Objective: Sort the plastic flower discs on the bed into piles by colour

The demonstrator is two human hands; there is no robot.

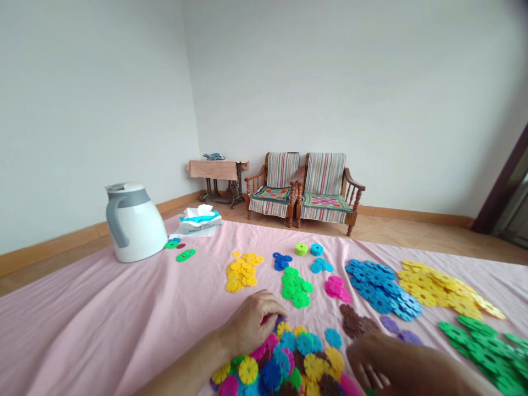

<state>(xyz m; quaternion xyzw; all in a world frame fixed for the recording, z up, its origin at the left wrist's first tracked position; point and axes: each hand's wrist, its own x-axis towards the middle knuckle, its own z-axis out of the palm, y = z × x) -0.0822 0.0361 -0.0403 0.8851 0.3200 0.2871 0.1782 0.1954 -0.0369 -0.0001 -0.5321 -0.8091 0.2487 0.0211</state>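
Observation:
A mixed heap of coloured plastic snowflake discs (289, 360) lies at the near edge of the pink cloth (103, 313). My left hand (253, 322) rests on the heap's far left side, fingers curled down over some discs. My right hand (396, 368) lies at the heap's right side, blurred, fingers bent toward the discs; what it holds is unclear. Sorted piles lie beyond: yellow (241, 272), green (297, 289), pink (337, 289), brown (355, 322), blue (383, 289), a large yellow pile (443, 289) and a large green pile (484, 344).
A white kettle (134, 221) and a tissue pack (200, 220) stand at the cloth's far left, with a few green discs (185, 254) beside them. Two striped wooden armchairs (305, 190) and a small table (216, 170) stand against the back wall.

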